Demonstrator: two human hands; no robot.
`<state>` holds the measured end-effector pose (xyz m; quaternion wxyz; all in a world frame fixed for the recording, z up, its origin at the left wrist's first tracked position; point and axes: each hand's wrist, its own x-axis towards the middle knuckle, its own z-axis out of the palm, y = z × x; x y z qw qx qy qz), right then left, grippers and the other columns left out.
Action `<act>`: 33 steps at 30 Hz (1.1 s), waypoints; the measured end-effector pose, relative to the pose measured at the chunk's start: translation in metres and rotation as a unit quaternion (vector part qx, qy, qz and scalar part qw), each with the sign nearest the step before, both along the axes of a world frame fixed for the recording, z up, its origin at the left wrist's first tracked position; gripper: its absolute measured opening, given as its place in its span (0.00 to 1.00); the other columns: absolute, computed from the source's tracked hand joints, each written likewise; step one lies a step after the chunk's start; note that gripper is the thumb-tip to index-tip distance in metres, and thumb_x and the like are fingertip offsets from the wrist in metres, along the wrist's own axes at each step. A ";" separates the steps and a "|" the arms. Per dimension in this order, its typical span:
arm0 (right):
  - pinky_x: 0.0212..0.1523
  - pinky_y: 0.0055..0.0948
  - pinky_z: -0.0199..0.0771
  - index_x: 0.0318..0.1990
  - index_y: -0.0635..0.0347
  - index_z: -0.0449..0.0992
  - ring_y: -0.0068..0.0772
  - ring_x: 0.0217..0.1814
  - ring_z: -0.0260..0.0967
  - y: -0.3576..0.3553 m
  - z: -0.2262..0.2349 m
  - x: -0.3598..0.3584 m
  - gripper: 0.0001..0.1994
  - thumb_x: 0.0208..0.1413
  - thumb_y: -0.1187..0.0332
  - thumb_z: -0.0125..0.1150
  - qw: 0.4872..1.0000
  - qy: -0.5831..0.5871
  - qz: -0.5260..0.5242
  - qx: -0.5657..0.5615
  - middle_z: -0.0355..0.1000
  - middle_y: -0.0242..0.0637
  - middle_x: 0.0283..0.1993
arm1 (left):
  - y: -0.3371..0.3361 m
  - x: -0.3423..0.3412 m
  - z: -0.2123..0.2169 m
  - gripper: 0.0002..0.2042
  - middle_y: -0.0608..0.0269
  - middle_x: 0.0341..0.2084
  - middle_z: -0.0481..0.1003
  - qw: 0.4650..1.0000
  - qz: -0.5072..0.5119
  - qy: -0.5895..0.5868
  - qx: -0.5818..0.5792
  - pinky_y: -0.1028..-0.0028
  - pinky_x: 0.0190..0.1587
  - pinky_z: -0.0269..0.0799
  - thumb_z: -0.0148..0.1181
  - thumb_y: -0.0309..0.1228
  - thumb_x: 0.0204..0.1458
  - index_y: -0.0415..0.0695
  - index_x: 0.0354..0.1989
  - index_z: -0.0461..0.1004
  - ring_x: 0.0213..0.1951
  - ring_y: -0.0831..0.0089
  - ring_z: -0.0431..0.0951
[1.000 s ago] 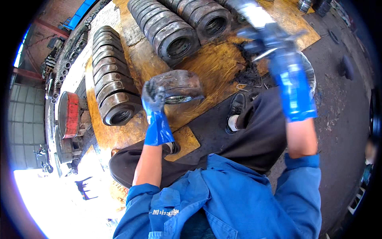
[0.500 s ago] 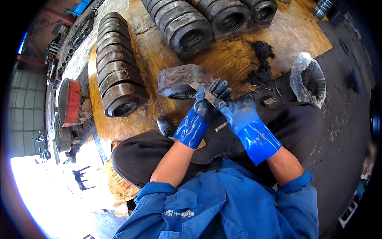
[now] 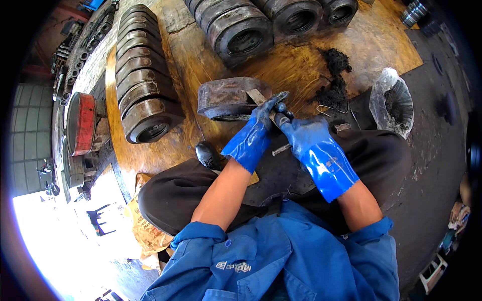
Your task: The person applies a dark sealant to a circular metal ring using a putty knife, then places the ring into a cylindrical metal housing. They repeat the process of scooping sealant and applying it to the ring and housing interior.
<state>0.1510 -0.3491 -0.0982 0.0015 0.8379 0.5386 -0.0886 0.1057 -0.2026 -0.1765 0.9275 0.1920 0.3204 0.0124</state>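
Both my hands wear blue rubber gloves with dark, dirty fingers. My left hand (image 3: 260, 123) is closed around a flat metal scraper-like strip (image 3: 257, 97), whose squared tip pokes out past the fingers. My right hand (image 3: 307, 134) grips the lower end of that strip, close against the left. Just beyond the tip stands a dark, rounded metal block (image 3: 226, 95) with a hollow opening facing me; whether the strip touches it I cannot tell. Under the right glove a short metal rod (image 3: 281, 149) shows; what supports it is hidden.
Rows of similar blocks stand at the left (image 3: 145, 95) and far middle (image 3: 241, 40). Black grease-like scrapings (image 3: 334, 75) lie on the brown-stained board (image 3: 281, 75). A clear plastic bag (image 3: 391, 100) with dark waste, a bent wire (image 3: 326, 109) and a small metal piece (image 3: 342, 127) are at the right.
My left fingers, raised and partly spread before, have folded around the strip. More of its tip shows beside the block, and both hands have shifted slightly. The view has moved a little.
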 end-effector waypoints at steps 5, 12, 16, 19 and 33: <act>0.48 0.51 0.72 0.59 0.47 0.69 0.43 0.43 0.79 0.007 0.024 0.013 0.19 0.59 0.67 0.49 0.994 0.065 0.020 -0.091 0.78 0.39 0.39 | -0.001 0.002 0.008 0.16 0.66 0.21 0.69 0.999 0.012 0.037 0.021 0.55 0.42 0.74 0.48 0.36 0.65 0.40 0.52 0.75 0.30 0.59 0.73; 0.51 0.52 0.71 0.58 0.48 0.69 0.46 0.46 0.78 0.015 0.053 0.015 0.18 0.60 0.68 0.48 0.984 0.100 -0.022 -0.148 0.78 0.41 0.46 | 0.008 0.020 0.005 0.18 0.67 0.21 0.70 0.999 0.018 0.019 -0.030 0.60 0.41 0.76 0.47 0.34 0.65 0.38 0.57 0.72 0.27 0.64 0.73; 0.47 0.50 0.73 0.59 0.49 0.69 0.50 0.44 0.77 0.032 0.058 0.019 0.18 0.62 0.71 0.46 0.988 0.104 -0.009 -0.116 0.77 0.46 0.44 | 0.023 0.017 0.004 0.16 0.67 0.20 0.71 1.000 0.014 0.022 -0.007 0.63 0.40 0.76 0.48 0.34 0.64 0.39 0.54 0.75 0.26 0.67 0.73; 0.42 0.49 0.75 0.58 0.52 0.71 0.53 0.41 0.77 0.034 0.057 0.027 0.18 0.62 0.74 0.45 0.994 0.102 -0.030 -0.029 0.77 0.49 0.39 | 0.024 0.027 0.004 0.16 0.66 0.20 0.71 0.999 -0.023 0.047 -0.011 0.60 0.39 0.75 0.45 0.34 0.65 0.39 0.53 0.74 0.26 0.65 0.73; 0.45 0.51 0.74 0.63 0.45 0.65 0.51 0.46 0.77 0.013 0.046 0.020 0.22 0.60 0.72 0.47 0.992 0.077 0.007 -0.098 0.77 0.46 0.46 | 0.008 0.021 -0.004 0.19 0.67 0.21 0.70 0.999 0.025 0.023 -0.014 0.55 0.40 0.74 0.46 0.36 0.65 0.41 0.61 0.68 0.30 0.59 0.74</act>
